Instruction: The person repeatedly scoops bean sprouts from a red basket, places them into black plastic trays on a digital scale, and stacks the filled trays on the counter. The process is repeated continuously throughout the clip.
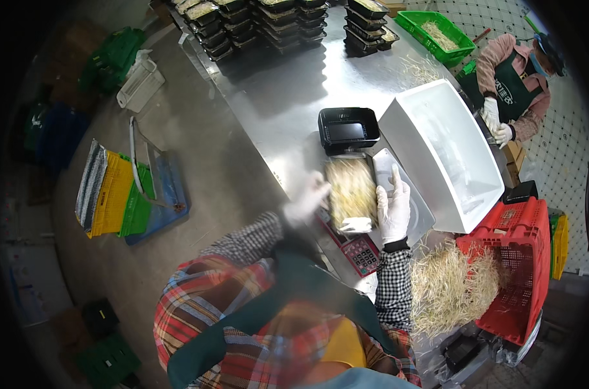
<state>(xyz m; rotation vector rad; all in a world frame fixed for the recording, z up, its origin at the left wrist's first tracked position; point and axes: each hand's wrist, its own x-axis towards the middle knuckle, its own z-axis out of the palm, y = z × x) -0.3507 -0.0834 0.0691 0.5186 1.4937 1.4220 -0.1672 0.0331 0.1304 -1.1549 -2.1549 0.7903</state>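
A black plastic tray filled with bean sprouts (351, 192) lies before me, over a scale with a red keypad (360, 254). My left hand (306, 200), white-gloved and blurred by motion, is at the tray's left edge; whether it grips is unclear. My right hand (394, 209), also white-gloved, rests along the tray's right side with fingers extended, over a flat grey metal surface (419, 214). Something white lies at the near end of the sprouts. Just beyond the filled tray stands an empty black tray (349, 130).
A white bin (462, 160) stands right, near a tipped red crate (515, 272) and loose sprouts (450, 287). Stacked filled trays (275, 24) and a green crate (435, 36) are at the far side. A co-worker (510, 87) in white gloves stands at upper right.
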